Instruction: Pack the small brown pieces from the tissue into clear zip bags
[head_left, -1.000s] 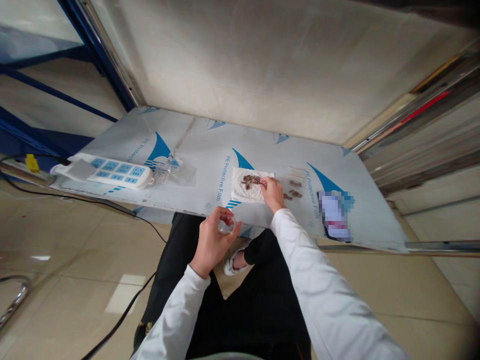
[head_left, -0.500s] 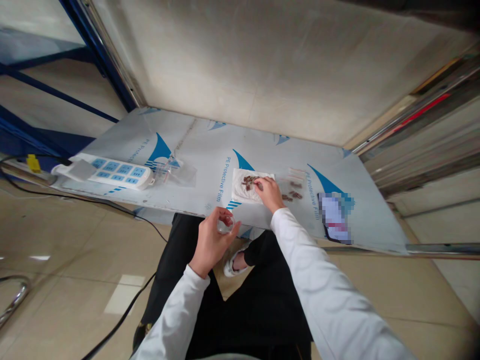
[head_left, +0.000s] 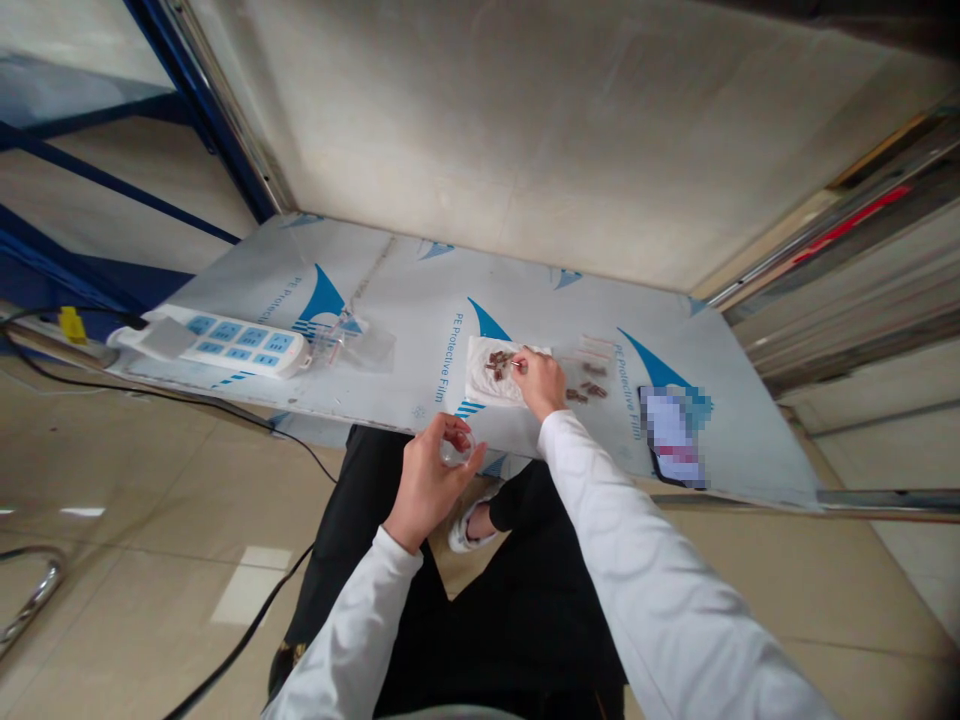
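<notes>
My left hand is curled around a small clear round plastic piece, just off the front edge of the board. Over a folded white tissue, my right hand is closed in a pinch. A thin pale glint shows at its fingertips, too small to name. Several small brown pieces lie on the tissue, beside those fingertips. To the right of this hand, more brown pieces rest on the board near a clear zip bag.
A white power strip with blue sockets sits on the left of the film-covered board. Clear crumpled plastic lies beside it. At the right front is a phone. A black cable runs down the left side.
My right hand has shifted slightly, and a pale glint now shows at its fingertips. My left hand keeps hold of the clear round piece. The whole view has moved a little.
</notes>
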